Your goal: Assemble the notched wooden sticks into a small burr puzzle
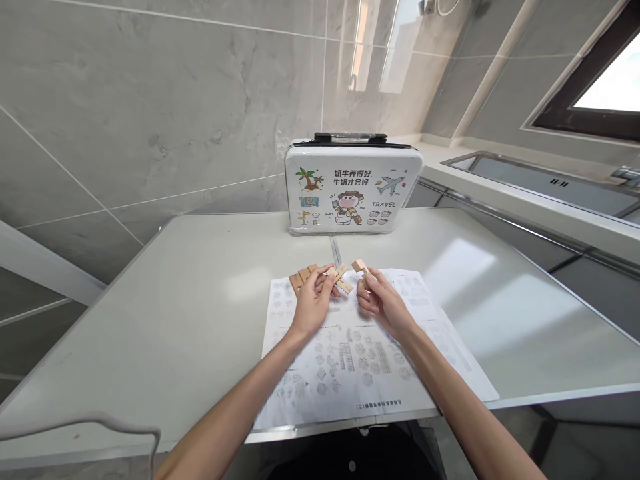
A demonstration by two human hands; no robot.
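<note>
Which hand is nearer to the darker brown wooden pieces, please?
Left. The left hand is close beside the darker pieces; the right hand is farther away, to their right.

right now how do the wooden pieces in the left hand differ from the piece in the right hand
The crossed pieces in the left hand are several together, while the right-hand piece looks like a single one.

The crossed pieces make an X-like shape with ends pointing different ways; the right-hand piece shows a blocky end beyond the fingers of the right hand.

Both are pale, wood-coloured and held.
</note>
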